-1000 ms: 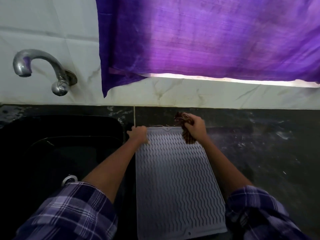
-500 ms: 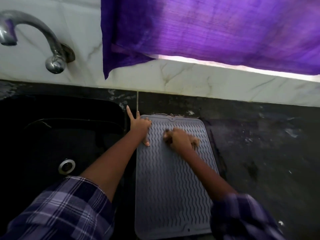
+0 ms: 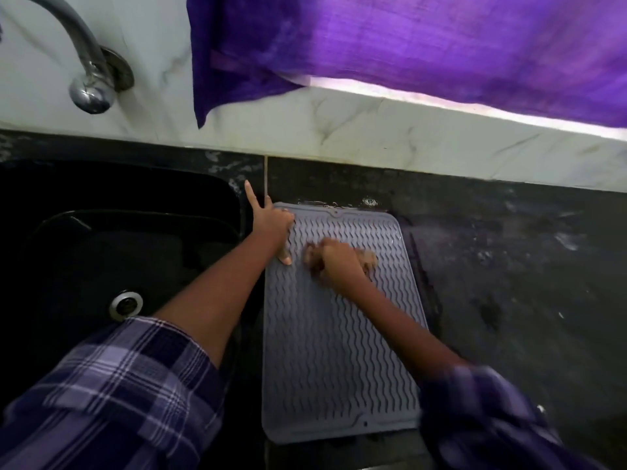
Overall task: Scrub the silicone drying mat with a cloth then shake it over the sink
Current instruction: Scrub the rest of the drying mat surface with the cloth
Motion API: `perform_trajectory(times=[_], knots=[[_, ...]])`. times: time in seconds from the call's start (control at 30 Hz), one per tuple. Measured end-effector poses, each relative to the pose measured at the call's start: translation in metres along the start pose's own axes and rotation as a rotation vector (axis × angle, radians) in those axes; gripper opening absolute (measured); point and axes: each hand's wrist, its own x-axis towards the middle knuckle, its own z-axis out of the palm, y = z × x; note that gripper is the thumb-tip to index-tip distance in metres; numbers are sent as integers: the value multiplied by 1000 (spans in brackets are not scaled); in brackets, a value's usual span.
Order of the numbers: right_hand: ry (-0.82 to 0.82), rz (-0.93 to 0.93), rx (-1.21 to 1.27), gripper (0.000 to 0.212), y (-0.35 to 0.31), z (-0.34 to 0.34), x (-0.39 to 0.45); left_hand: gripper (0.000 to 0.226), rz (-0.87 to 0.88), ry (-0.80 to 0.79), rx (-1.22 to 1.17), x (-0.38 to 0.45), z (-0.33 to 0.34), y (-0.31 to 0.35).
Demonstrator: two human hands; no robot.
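Note:
A grey silicone drying mat point(image 3: 339, 351) with wavy ridges lies flat on the dark counter, just right of the black sink point(image 3: 101, 252). My left hand point(image 3: 273, 227) presses on the mat's far left corner, fingers spread, one finger pointing away over the sink rim. My right hand point(image 3: 337, 264) is on the upper part of the mat, closed on a bunched brownish cloth point(image 3: 368, 261) that shows blurred at both sides of the fist.
A chrome tap point(image 3: 90, 76) juts from the white marble wall above the sink, whose drain point(image 3: 126, 305) shows at the bottom. A purple curtain point(image 3: 407, 49) hangs over the back wall. The dark counter point(image 3: 526, 283) to the right looks wet and streaked.
My right hand has brought the cloth from the mat's far edge down onto its upper part, where it rubs sideways. My left hand's fingers have spread at the corner. The view has tilted down.

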Motion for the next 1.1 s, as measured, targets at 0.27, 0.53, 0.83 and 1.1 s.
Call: perform_trajectory(times=[0.27,0.53,0.83,1.1], knots=[[-193,-80,40,18,4,-50,27,108,-2,24,-23,-9,1,-2],[-71,-70,-39,21,2,16,-62,97,13,1,-61,-16,-5,-3],[-73,-97,-36,23,-6,-30,-19,87,172,80,-135,-43,30,5],[-116,-252,17,30,-16,31,-152,96,136,129,-31,-51,52,8]])
